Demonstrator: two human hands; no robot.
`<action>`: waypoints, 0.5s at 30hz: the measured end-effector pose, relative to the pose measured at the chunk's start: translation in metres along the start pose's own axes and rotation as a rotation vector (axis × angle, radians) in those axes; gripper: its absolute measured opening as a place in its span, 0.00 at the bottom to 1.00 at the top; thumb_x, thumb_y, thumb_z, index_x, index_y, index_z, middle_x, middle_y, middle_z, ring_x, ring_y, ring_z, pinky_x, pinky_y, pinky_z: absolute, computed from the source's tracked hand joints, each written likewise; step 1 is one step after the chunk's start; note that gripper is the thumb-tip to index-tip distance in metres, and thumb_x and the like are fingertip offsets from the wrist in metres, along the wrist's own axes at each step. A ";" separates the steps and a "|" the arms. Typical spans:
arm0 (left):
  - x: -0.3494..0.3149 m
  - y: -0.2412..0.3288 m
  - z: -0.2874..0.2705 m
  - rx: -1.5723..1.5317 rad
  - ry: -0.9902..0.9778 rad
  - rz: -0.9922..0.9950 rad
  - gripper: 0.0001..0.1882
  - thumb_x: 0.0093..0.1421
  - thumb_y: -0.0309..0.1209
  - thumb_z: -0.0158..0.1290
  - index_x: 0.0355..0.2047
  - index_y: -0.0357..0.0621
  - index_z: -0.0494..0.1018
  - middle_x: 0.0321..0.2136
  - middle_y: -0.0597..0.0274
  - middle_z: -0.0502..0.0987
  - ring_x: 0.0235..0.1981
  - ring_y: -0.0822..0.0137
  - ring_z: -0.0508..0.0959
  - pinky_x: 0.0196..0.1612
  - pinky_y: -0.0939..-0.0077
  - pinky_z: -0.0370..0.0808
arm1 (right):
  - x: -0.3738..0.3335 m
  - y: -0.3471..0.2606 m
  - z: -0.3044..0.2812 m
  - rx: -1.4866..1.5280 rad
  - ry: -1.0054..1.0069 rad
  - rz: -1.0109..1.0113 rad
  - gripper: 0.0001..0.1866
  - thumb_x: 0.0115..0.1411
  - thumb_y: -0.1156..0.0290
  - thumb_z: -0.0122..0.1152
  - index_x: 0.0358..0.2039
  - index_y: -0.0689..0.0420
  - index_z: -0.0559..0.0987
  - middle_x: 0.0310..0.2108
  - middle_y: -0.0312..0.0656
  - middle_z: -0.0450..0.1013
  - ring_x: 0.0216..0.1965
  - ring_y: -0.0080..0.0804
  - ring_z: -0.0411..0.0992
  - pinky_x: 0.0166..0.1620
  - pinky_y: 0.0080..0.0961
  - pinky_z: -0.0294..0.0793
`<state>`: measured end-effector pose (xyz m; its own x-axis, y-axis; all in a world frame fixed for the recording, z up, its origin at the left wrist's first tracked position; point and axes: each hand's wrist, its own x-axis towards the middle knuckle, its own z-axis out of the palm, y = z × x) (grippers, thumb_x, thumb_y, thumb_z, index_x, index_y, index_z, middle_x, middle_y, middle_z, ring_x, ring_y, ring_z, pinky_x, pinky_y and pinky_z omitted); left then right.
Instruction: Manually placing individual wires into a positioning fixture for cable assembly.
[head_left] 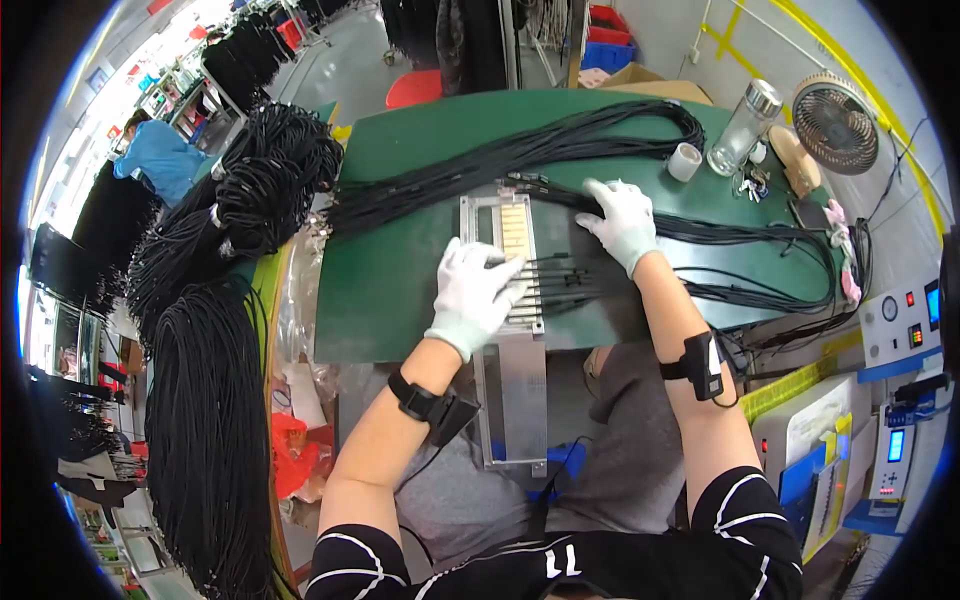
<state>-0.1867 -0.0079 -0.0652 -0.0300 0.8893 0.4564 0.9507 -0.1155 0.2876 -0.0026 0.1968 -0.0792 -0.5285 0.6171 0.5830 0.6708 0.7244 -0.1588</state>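
My left hand [474, 294], in a white glove, bends its fingers round a black cable at the slots of a metal fixture [474, 350]. Its fingertips hide that cable's end. Several black cables [565, 280] run rightward from the slots, side by side. A pale yellow slotted strip [514, 232] shows in the fixture above my fingers. My right hand [622, 222], also gloved in white, hovers over or touches another bundle of black cables [690, 230]. Its thumb and forefinger are apart at the bundle; contact is hard to make out.
A long cable bundle [480, 155] crosses the far part of the green table [400, 325]. Big cable coils [205, 390] hang at the left. A glass jar [738, 135], a white tape roll [684, 162] and a fan [836, 122] stand far right. Control boxes [895, 320] are at the right.
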 end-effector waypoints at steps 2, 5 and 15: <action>-0.005 0.005 0.001 0.005 0.022 -0.008 0.17 0.53 0.38 0.62 0.44 0.55 0.83 0.39 0.63 0.76 0.44 0.57 0.72 0.50 0.58 0.69 | 0.000 0.001 -0.006 -0.017 -0.076 0.047 0.11 0.54 0.58 0.67 0.36 0.47 0.85 0.34 0.37 0.79 0.42 0.42 0.75 0.48 0.38 0.73; -0.009 0.003 0.002 0.042 0.059 0.017 0.17 0.53 0.39 0.62 0.44 0.55 0.82 0.38 0.63 0.76 0.43 0.57 0.73 0.50 0.59 0.69 | 0.003 0.006 -0.010 0.057 -0.197 0.095 0.09 0.54 0.57 0.67 0.31 0.45 0.86 0.32 0.36 0.79 0.40 0.38 0.75 0.47 0.35 0.72; -0.016 0.012 -0.004 -0.015 -0.016 -0.025 0.16 0.54 0.40 0.62 0.43 0.54 0.82 0.40 0.62 0.77 0.44 0.57 0.74 0.48 0.61 0.70 | 0.000 0.006 -0.049 0.514 -0.284 0.037 0.08 0.50 0.71 0.71 0.33 0.52 0.86 0.30 0.39 0.78 0.38 0.39 0.74 0.43 0.32 0.73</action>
<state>-0.1758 -0.0252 -0.0660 -0.0487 0.8987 0.4359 0.9450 -0.0999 0.3115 0.0268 0.1865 -0.0409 -0.6760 0.6515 0.3443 0.3908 0.7130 -0.5821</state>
